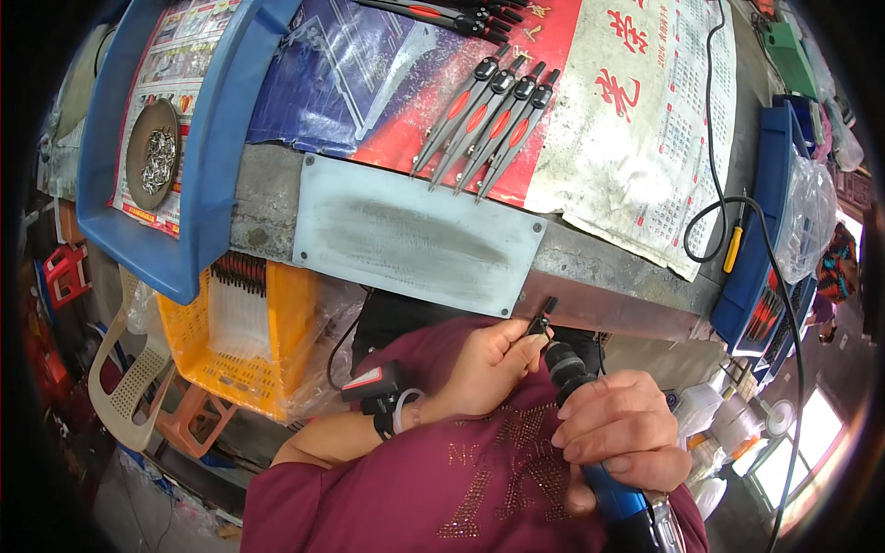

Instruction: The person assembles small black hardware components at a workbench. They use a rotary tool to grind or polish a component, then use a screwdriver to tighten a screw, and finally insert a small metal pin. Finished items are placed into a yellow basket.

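Note:
My left hand (490, 367) is closed around a drawing compass, whose black head (544, 318) sticks out above the fingers; the rest of it is hidden in the hand. In my right hand (627, 433) is a blue and black electric screwdriver (616, 493), gripped round its body. The screwdriver's black nose (567, 364) points up toward the compass head, close to my left fingertips. Whether its bit touches the compass cannot be made out. On the bench beyond lie several grey and red drawing compasses (489, 120) side by side, with more compasses (442, 13) at the far edge.
A light-blue plate (415, 241) is fixed at the bench's front edge. To the left, a blue tray (210, 157) holds a brown dish of small metal parts (159, 161). A yellow crate (226, 373) stands below. A black cable (772, 249) hangs at right near a yellow-handled screwdriver (734, 249).

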`<act>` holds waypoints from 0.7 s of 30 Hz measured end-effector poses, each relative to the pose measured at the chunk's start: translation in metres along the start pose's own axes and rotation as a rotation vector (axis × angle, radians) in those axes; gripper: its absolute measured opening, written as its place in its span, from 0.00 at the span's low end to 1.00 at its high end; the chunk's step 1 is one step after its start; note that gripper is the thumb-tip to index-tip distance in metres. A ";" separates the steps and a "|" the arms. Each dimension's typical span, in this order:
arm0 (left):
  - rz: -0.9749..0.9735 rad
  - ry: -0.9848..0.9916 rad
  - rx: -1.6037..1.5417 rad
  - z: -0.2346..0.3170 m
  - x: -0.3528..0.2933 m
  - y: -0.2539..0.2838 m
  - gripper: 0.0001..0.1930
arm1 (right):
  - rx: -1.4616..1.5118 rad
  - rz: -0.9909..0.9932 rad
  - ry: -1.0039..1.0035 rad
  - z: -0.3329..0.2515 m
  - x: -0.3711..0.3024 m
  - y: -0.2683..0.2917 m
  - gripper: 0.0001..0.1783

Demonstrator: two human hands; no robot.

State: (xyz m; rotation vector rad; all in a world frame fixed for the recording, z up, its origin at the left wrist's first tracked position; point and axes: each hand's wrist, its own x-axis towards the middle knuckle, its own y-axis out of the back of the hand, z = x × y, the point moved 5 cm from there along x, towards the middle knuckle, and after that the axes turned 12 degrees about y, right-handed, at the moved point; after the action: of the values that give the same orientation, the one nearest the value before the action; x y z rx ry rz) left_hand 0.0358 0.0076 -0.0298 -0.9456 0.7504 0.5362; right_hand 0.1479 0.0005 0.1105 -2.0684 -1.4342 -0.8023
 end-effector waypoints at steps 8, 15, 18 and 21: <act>0.062 -0.027 0.048 0.001 -0.001 0.001 0.09 | 0.066 0.024 -0.034 0.007 0.002 0.004 0.21; 0.040 -0.008 0.062 -0.003 0.002 0.002 0.10 | 0.096 -0.010 -0.036 0.003 0.001 0.008 0.25; 0.005 0.043 -0.046 -0.004 0.002 -0.001 0.11 | 0.039 0.043 -0.001 -0.002 -0.003 0.012 0.27; -0.005 0.053 -0.035 -0.001 0.001 -0.001 0.11 | 0.025 0.091 0.025 -0.008 -0.007 0.017 0.29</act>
State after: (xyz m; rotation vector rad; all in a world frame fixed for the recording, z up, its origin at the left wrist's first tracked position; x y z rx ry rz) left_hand 0.0365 0.0064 -0.0307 -0.9969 0.7879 0.5228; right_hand 0.1603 -0.0145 0.1101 -2.0811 -1.3206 -0.7670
